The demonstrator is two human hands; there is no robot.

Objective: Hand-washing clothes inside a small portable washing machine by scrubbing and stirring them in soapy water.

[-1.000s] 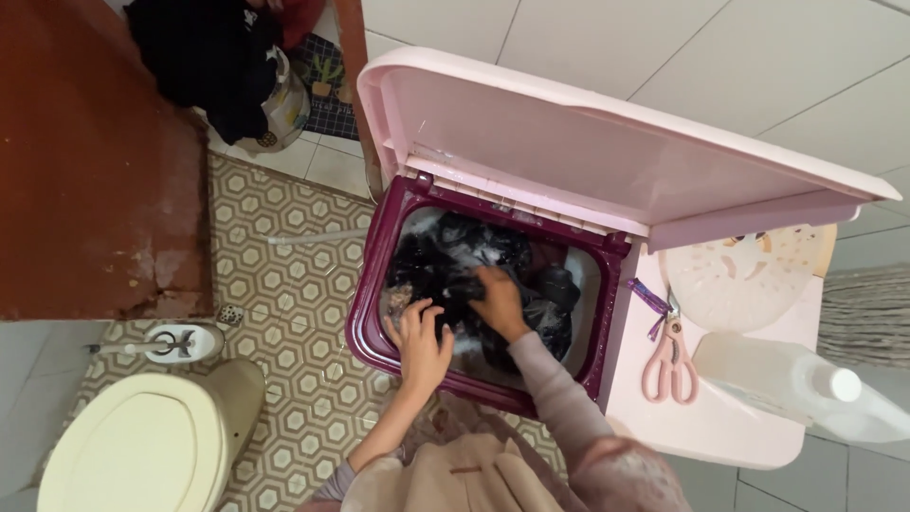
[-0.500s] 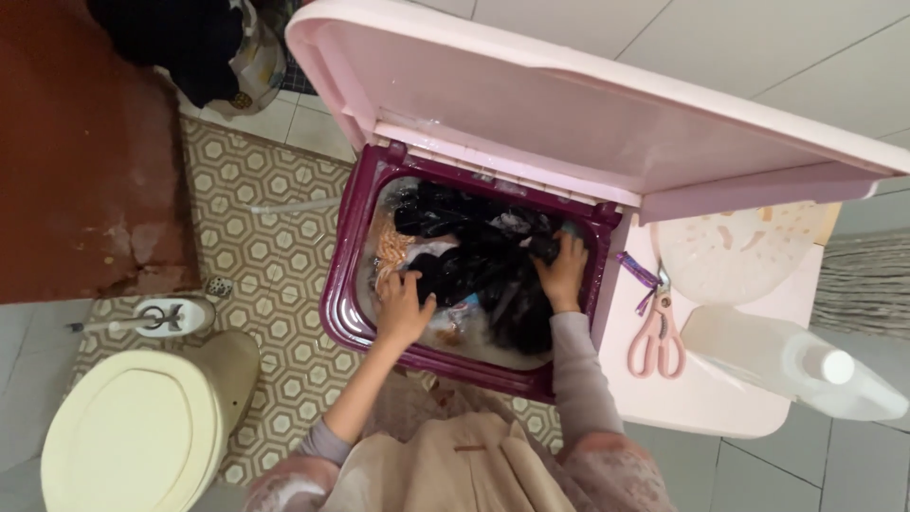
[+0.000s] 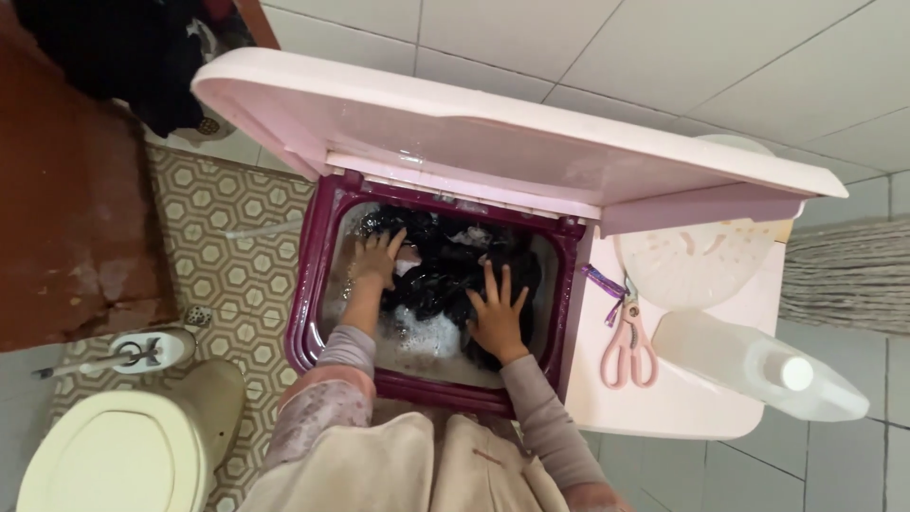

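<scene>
Left hand now higher, at the tub's upper left; right hand lower, at centre. Fingers spread flat, gripping nothing, pressing dark laundry in sudsy water.

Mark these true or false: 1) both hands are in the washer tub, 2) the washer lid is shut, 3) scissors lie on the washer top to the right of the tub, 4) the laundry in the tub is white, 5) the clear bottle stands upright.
1) Both hands in the tub: true. The left hand and right hand press flat on the laundry in the tub.
2) Lid shut: false. The lid is raised.
3) Scissors right of the tub: true. Pink scissors lie on the washer top.
4) Laundry white: false. It is dark, in sudsy water.
5) Bottle upright: false. The bottle lies on its side.
</scene>
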